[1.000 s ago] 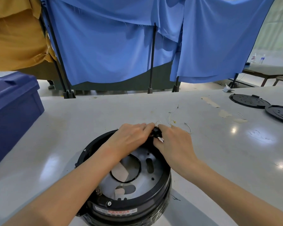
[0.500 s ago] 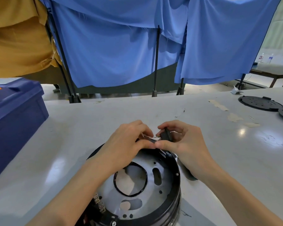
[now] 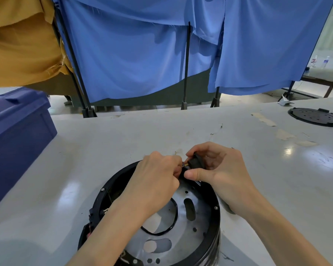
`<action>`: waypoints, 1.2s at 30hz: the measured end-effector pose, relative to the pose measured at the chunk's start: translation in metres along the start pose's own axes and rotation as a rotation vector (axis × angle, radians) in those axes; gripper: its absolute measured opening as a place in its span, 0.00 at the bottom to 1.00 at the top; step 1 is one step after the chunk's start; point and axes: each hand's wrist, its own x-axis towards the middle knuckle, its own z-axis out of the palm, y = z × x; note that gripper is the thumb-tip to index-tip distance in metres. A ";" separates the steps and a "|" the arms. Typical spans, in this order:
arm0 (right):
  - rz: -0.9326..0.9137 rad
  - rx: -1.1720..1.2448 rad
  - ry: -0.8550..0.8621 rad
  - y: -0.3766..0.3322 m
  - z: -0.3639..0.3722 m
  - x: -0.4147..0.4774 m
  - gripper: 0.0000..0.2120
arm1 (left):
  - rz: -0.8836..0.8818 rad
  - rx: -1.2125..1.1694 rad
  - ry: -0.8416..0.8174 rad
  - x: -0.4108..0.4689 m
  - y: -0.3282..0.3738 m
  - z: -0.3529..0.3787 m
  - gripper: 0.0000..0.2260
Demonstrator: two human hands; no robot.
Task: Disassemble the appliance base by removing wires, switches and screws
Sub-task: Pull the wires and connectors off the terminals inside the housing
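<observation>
Head view: our right hand point(image 3: 217, 169) fingers now clamp the freed switch point(image 3: 195, 162) above the base point(image 3: 210, 223) while left hand point(image 3: 158, 173) fingers pinch its wire.

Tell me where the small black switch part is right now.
In the head view, the small black switch part is pinched in the right hand, just above the far rim of the appliance base, with the left hand at its left end.

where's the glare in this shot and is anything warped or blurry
Head view: bright ceiling-light reflections sit on the glossy table, right of the hands and also left of the appliance base; the wide-angle lens bows the table's far edge and leans the curtain poles; the small black part is slightly soft.
</observation>
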 end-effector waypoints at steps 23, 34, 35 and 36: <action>0.089 0.113 0.081 0.014 -0.008 0.004 0.14 | -0.083 0.117 -0.051 -0.004 0.007 0.015 0.05; 0.119 0.235 0.161 0.016 -0.017 0.006 0.21 | -0.164 -0.436 0.157 -0.006 -0.012 0.018 0.02; 0.123 0.237 0.163 0.016 -0.018 0.006 0.21 | -0.159 -0.459 0.180 -0.006 -0.012 0.017 0.02; 0.126 0.232 0.166 0.016 -0.019 0.006 0.21 | -0.149 -0.469 0.196 -0.006 -0.011 0.017 0.04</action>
